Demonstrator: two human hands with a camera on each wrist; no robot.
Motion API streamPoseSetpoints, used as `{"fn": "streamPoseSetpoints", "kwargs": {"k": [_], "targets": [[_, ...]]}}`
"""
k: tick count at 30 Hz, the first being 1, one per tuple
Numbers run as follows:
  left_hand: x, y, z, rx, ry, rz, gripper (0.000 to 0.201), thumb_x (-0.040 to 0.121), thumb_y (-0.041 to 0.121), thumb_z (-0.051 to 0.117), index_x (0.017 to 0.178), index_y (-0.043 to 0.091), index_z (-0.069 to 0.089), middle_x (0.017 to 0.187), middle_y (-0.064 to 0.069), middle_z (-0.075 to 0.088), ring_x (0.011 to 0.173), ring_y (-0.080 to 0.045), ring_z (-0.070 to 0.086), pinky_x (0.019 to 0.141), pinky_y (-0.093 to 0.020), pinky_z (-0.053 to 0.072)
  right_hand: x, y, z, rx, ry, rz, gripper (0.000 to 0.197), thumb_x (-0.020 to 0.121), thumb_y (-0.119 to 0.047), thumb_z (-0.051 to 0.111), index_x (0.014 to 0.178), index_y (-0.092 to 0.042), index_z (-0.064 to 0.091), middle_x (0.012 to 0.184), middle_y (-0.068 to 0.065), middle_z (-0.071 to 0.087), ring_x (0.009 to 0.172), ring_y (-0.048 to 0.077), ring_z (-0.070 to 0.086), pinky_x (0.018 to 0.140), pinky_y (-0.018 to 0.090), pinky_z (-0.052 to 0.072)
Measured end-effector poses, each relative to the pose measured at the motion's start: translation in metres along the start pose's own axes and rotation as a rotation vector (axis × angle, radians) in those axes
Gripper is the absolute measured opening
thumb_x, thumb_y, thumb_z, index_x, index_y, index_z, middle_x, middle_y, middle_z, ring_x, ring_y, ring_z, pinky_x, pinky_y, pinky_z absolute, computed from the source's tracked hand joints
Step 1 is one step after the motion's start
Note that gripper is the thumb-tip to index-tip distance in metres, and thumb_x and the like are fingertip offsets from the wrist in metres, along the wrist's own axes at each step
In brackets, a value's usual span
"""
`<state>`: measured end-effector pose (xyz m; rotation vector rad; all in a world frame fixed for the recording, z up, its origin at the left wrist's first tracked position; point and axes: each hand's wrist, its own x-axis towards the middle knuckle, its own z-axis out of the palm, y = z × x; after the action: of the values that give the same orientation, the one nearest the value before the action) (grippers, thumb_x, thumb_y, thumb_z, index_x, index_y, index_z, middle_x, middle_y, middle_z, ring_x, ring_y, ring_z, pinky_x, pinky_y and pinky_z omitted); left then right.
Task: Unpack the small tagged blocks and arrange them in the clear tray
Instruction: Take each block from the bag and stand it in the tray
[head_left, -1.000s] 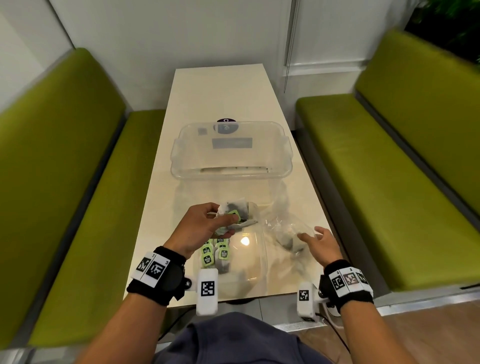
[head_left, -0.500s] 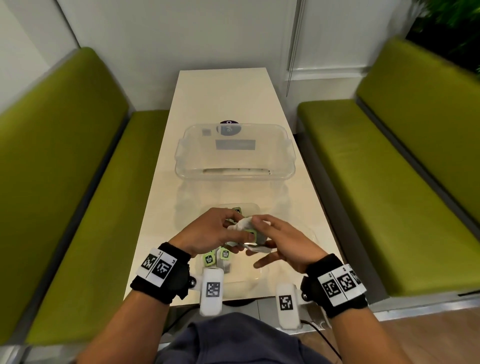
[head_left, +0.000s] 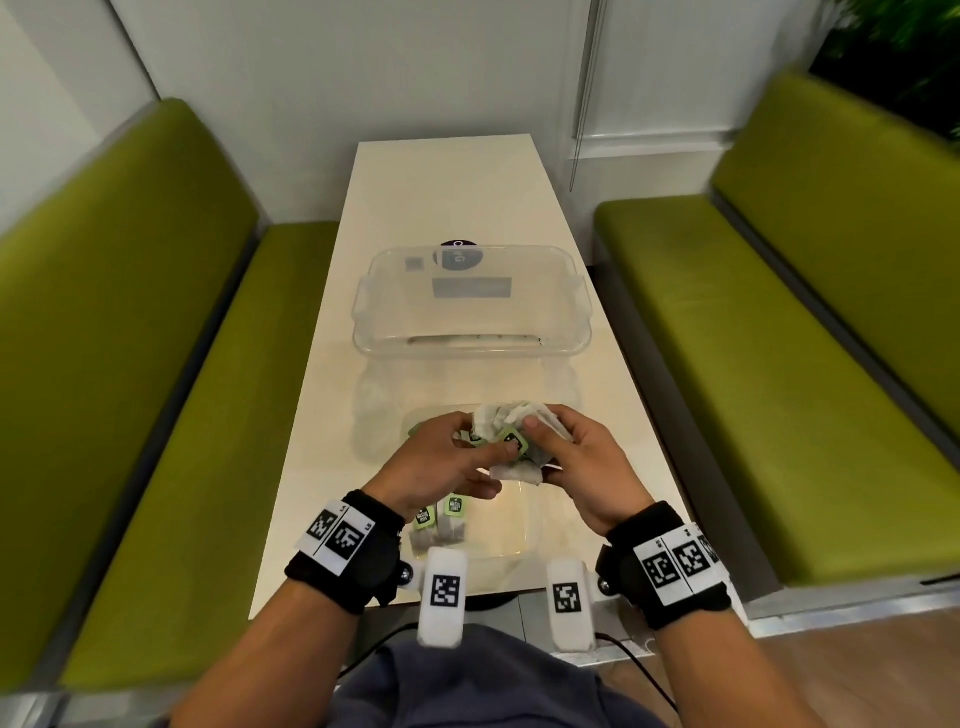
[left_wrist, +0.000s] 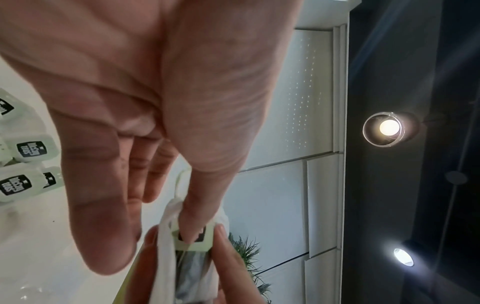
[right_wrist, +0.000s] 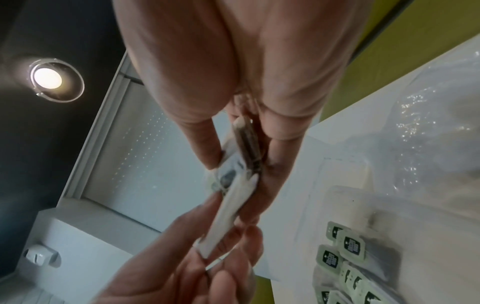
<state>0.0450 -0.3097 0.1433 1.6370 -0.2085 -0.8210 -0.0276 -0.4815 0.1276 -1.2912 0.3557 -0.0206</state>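
Note:
A bundle of small white tea-bag blocks with green tags (head_left: 511, 436) is held above the small clear tray (head_left: 519, 535) near the table's front edge. My left hand (head_left: 467, 457) pinches one green tag (left_wrist: 193, 236) with its thumb. My right hand (head_left: 550, 441) grips the bundle (right_wrist: 233, 185) from the other side, thumb on top. Several tagged blocks (head_left: 447, 512) lie in the tray's left part, partly hidden by my left hand; they also show in the wrist views (left_wrist: 31, 149) (right_wrist: 348, 246).
A large clear bin (head_left: 467, 351) stands in the middle of the white table (head_left: 447, 197), beyond my hands. A crumpled clear plastic bag (right_wrist: 428, 133) lies to the right of the tray. Green benches (head_left: 156, 364) flank the table on both sides.
My right hand left the plastic bag on the right and came over to the bundle. Both hands now hold the bundle together, a little higher above the tray.

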Motion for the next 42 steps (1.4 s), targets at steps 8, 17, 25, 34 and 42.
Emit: {"fn": "streamPoseSetpoints", "kwargs": {"k": [8, 17, 25, 34, 42], "targets": [[0.000, 0.002, -0.002, 0.069, -0.013, 0.091, 0.023, 0.093, 0.012, 0.074, 0.115, 0.007, 0.072, 0.099, -0.017, 0.078, 0.079, -0.025, 0.074, 0.073, -0.031, 0.061, -0.003, -0.002, -0.004, 0.012, 0.020, 0.080, 0.023, 0.096, -0.020, 0.067, 0.116, -0.008, 0.068, 0.115, 0.018, 0.073, 0.096, 0.028, 0.071, 0.080, 0.044, 0.062], [-0.005, 0.007, -0.013, 0.174, -0.006, 0.117, 0.025, 0.093, 0.013, 0.074, 0.117, 0.007, 0.069, 0.087, -0.011, 0.076, 0.071, -0.019, 0.072, 0.069, -0.028, 0.060, -0.004, -0.005, -0.014, 0.009, 0.039, 0.143, 0.029, 0.092, -0.020, 0.071, 0.115, -0.003, 0.066, 0.112, 0.019, 0.072, 0.089, 0.025, 0.070, 0.068, 0.037, 0.063], [-0.009, 0.014, -0.023, 0.212, -0.019, 0.185, 0.022, 0.095, 0.007, 0.069, 0.117, 0.010, 0.070, 0.101, -0.021, 0.075, 0.081, -0.026, 0.073, 0.071, -0.028, 0.060, 0.000, -0.004, -0.016, -0.033, 0.146, -0.027, 0.041, 0.100, -0.016, 0.062, 0.137, -0.025, 0.049, 0.111, 0.019, 0.071, 0.079, 0.030, 0.073, 0.067, 0.033, 0.061], [-0.013, 0.018, -0.024, 0.269, -0.085, 0.257, 0.032, 0.098, 0.001, 0.063, 0.122, 0.021, 0.070, 0.099, -0.016, 0.076, 0.080, -0.026, 0.071, 0.076, -0.033, 0.059, -0.010, -0.009, -0.002, -0.122, -0.066, 0.067, 0.023, 0.105, -0.007, 0.047, 0.107, -0.010, 0.069, 0.107, 0.012, 0.069, 0.079, 0.022, 0.067, 0.059, 0.033, 0.060], [-0.017, 0.022, -0.024, 0.320, -0.064, 0.307, 0.032, 0.097, 0.001, 0.063, 0.119, 0.024, 0.068, 0.091, -0.013, 0.076, 0.071, -0.020, 0.067, 0.080, -0.047, 0.058, -0.015, -0.016, 0.005, -0.041, -0.144, 0.221, 0.044, 0.105, -0.043, 0.043, 0.113, -0.009, 0.071, 0.090, 0.012, 0.072, 0.071, 0.021, 0.067, 0.056, 0.032, 0.058]]}}
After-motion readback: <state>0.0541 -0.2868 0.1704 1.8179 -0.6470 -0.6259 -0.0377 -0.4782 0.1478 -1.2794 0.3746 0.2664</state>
